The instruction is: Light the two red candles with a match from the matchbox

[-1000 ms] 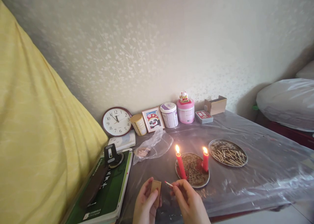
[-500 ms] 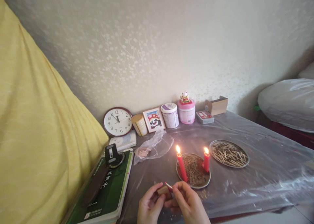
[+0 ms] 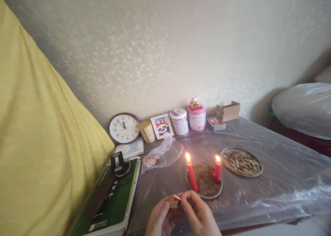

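Note:
At the bottom centre, my left hand [image 3: 161, 219] is closed round a small brown matchbox [image 3: 173, 203], mostly hidden by the fingers. My right hand [image 3: 199, 213] pinches an unlit red-tipped match [image 3: 176, 196], its head lying over the box. Just beyond the hands stands a round metal plate [image 3: 205, 194] with two lit red candles, a leaning one [image 3: 191, 175] at its left and a shorter one [image 3: 217, 170] at its right. A second plate [image 3: 241, 162] to the right holds several matches.
Plastic sheeting [image 3: 258, 191] covers the table. A green book [image 3: 113, 198] with a phone stand [image 3: 117, 163] lies at left beside a yellow cloth [image 3: 38, 153]. A clear bag [image 3: 162, 153], clock [image 3: 124, 128], picture frame [image 3: 162, 125], tins [image 3: 196, 118] and boxes line the wall.
The matchbox went from upright in my left hand to lying low and mostly covered. Both hands closed together and dropped slightly, with the match head now over the box.

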Demonstrator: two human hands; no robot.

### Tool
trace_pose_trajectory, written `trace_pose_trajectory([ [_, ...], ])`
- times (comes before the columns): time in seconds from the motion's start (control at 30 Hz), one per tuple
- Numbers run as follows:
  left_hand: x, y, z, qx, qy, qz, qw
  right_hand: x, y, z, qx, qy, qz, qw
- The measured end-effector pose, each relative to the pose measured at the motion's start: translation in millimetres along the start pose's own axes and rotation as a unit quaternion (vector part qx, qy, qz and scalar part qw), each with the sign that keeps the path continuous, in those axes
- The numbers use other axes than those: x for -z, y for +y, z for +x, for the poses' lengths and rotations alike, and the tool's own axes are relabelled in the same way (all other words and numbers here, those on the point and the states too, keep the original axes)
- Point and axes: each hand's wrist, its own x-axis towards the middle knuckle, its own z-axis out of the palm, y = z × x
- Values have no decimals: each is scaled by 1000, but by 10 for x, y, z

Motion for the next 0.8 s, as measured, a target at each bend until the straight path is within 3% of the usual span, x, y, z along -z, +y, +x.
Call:
trace_pose_trajectory([
  [0.43, 78, -19, 16, -5, -33, 8, 999, -7, -41, -15, -6, -22, 0, 1000],
  [0.6, 89, -10, 11, -34, -10, 29, 999, -17, -23, -8, -1, -23, 7, 1000],
  [0.7, 240, 25, 53, -44, 19, 38, 998, -4, 76, 23, -11, -2, 8, 1000],
  [0.8, 529, 108, 139, -21, 45, 22, 999, 22, 184, 19, -49, 42, -46, 997],
])
